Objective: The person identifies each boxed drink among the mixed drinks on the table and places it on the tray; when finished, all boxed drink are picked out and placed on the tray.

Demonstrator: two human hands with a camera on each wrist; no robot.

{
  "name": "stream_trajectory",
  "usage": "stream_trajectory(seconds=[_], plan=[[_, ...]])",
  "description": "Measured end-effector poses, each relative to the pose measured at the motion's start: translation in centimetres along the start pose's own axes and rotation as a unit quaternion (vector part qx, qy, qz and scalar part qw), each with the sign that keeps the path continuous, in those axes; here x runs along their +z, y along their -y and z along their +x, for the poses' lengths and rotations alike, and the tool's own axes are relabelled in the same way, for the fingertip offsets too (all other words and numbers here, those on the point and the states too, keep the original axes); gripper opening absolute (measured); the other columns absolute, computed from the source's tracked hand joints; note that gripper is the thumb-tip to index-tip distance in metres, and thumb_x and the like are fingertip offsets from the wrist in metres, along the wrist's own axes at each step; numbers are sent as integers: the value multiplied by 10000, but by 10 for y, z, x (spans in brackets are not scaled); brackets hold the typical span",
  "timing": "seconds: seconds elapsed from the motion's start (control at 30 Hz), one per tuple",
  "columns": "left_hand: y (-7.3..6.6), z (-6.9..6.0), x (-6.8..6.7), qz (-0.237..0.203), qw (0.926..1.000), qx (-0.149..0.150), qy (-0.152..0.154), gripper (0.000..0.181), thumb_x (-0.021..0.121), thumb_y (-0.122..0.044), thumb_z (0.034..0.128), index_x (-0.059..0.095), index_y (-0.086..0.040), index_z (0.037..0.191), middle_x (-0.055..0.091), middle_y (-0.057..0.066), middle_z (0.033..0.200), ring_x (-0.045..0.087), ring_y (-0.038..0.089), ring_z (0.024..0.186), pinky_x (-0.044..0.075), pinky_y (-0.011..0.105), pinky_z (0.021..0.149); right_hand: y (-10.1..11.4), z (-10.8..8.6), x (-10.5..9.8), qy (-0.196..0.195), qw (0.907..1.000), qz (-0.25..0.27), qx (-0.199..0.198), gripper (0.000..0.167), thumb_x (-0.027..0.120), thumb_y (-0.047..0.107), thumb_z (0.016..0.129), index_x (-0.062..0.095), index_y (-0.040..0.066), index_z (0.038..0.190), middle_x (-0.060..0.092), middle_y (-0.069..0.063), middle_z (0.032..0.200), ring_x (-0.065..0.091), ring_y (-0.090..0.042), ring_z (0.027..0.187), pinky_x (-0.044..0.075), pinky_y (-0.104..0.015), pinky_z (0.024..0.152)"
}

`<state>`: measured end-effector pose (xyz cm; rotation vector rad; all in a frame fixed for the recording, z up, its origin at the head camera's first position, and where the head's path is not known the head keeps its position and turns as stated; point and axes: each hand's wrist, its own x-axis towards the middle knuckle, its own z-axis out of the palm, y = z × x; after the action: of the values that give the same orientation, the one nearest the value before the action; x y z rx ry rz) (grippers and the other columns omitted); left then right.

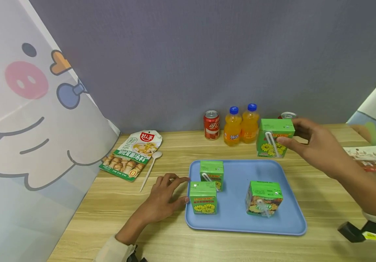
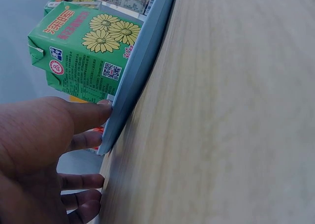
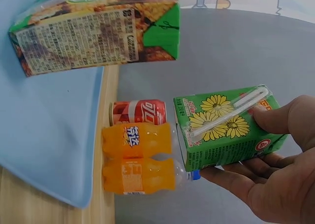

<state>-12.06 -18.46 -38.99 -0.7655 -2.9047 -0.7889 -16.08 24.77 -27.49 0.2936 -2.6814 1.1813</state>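
My right hand (image 1: 319,145) grips a green drink carton (image 1: 274,140) with yellow flowers and a white straw on its front, holding it in the air above the far right corner of the blue tray (image 1: 234,222). In the right wrist view, the thumb presses the straw side of this carton (image 3: 226,123) and the fingers lie underneath. My left hand (image 1: 163,198) is at the tray's left edge, with thumb and forefinger touching the rim. Standing on the tray are a front left carton (image 1: 204,203), another carton (image 1: 211,169) just behind it, and a turned carton (image 1: 264,200) at the right.
Behind the tray stand a red cola can (image 1: 211,125) and two orange soda bottles (image 1: 232,127). Another can (image 1: 288,115) is partly hidden behind the raised carton. At the left lie a soup seasoning pouch (image 1: 132,156) and a white spoon (image 1: 152,169); at the far right, another packet (image 1: 371,160).
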Motion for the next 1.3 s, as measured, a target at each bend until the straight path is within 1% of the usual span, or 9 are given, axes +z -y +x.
stream_trajectory(seconds=[0.03, 0.1, 0.53, 0.77, 0.97, 1.03, 1.2, 1.23, 1.3], plan=[[0, 0, 0, 2, 10000, 1, 4, 541, 712, -370, 940, 526, -283, 1441, 434, 49, 1331, 384, 236, 1141, 337, 532, 941, 1, 0, 1, 36, 10000, 16, 8, 499, 719, 383, 933, 544, 100, 1304, 597, -85, 1251, 532, -407, 1268, 440, -57, 728], [0, 0, 0, -4, 10000, -8, 14, 540, 709, -374, 942, 525, -285, 1442, 432, 48, 1332, 383, 238, 1145, 337, 534, 941, 2, -1, 3, 102, 9999, 49, 10, 514, 722, 380, 931, 538, 93, 1316, 594, -96, 1263, 526, -427, 1269, 445, -64, 727], [0, -1, 0, 51, 10000, 1, -41, 533, 712, -370, 941, 531, -281, 1434, 438, 44, 1334, 386, 212, 1098, 349, 497, 901, 3, -7, 16, 383, 9991, 162, 76, 576, 731, 412, 918, 531, 77, 1341, 567, -105, 1307, 521, -441, 1275, 450, -89, 744], [0, -1, 0, 40, 10000, 29, -52, 533, 711, -371, 941, 529, -288, 1435, 438, 44, 1339, 388, 221, 1119, 346, 506, 910, 0, -11, 24, 538, 9981, 211, -226, 509, 724, 382, 931, 547, 87, 1307, 604, -106, 1246, 551, -451, 1231, 465, -116, 763], [0, -1, 0, 28, 10000, 9, -52, 536, 712, -369, 941, 526, -290, 1437, 437, 49, 1345, 389, 231, 1133, 345, 523, 919, -3, -14, 32, 564, 9977, 216, -309, 485, 745, 375, 916, 571, 112, 1285, 611, -81, 1235, 575, -430, 1209, 442, -103, 788], [0, -1, 0, 18, 10000, 8, -54, 535, 712, -368, 941, 527, -289, 1437, 438, 47, 1342, 390, 230, 1131, 346, 523, 919, -3, -15, 34, 574, 9976, 187, -326, 486, 747, 376, 914, 574, 115, 1286, 615, -82, 1233, 586, -421, 1194, 476, -144, 805], [0, -1, 0, 0, 10000, 2, -48, 534, 710, -369, 943, 525, -291, 1438, 437, 40, 1340, 386, 224, 1127, 345, 521, 918, -4, -16, 38, 657, 9973, 95, -321, 490, 732, 396, 922, 570, 120, 1292, 617, -76, 1225, 600, -391, 1174, 544, -341, 855], [0, -1, 0, 1, 10000, 2, -52, 534, 710, -369, 943, 525, -293, 1438, 437, 39, 1340, 386, 223, 1127, 345, 521, 918, -5, -16, 39, 676, 9972, 88, -322, 490, 731, 399, 923, 569, 122, 1293, 620, -74, 1219, 604, -382, 1168, 547, -354, 852], [0, -1, 0, 6, 10000, 6, -56, 534, 709, -372, 942, 525, -295, 1437, 438, 39, 1339, 386, 222, 1127, 345, 521, 917, -5, -16, 42, 707, 9969, 113, -324, 479, 732, 397, 923, 573, 125, 1284, 630, -70, 1202, 610, -364, 1152, 543, -298, 831]])
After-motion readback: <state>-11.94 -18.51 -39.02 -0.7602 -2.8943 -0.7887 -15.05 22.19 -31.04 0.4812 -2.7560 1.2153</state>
